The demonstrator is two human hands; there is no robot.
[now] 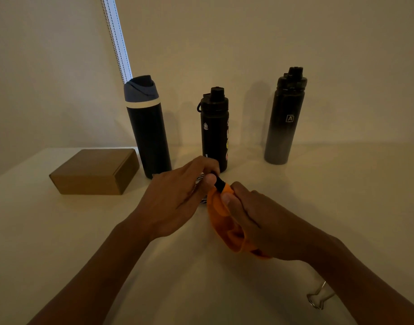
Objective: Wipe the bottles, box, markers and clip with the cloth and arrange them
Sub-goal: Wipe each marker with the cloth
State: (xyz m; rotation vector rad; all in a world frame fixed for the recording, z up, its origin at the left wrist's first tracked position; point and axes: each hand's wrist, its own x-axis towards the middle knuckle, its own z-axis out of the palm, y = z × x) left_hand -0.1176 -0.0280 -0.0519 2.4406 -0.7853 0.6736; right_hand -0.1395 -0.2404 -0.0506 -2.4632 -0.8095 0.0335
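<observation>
My left hand (175, 195) pinches the black end of a marker (219, 182) between thumb and fingers. My right hand (260, 224) grips an orange cloth (221, 207) wrapped around the marker's other part. A striped piece (202, 201) shows under my left hand; I cannot tell what it is. Three bottles stand at the back: a dark bottle with a blue lid (147, 127), a short black bottle with stickers (214, 130), and a tall black-to-grey bottle (285, 118). A brown cardboard box (94, 171) lies at the left. A metal binder clip (318, 296) lies beside my right forearm.
Everything sits on a pale table (60, 231) against a plain wall. A window blind edge with a bead cord (117, 38) hangs behind the blue-lidded bottle. The light is dim.
</observation>
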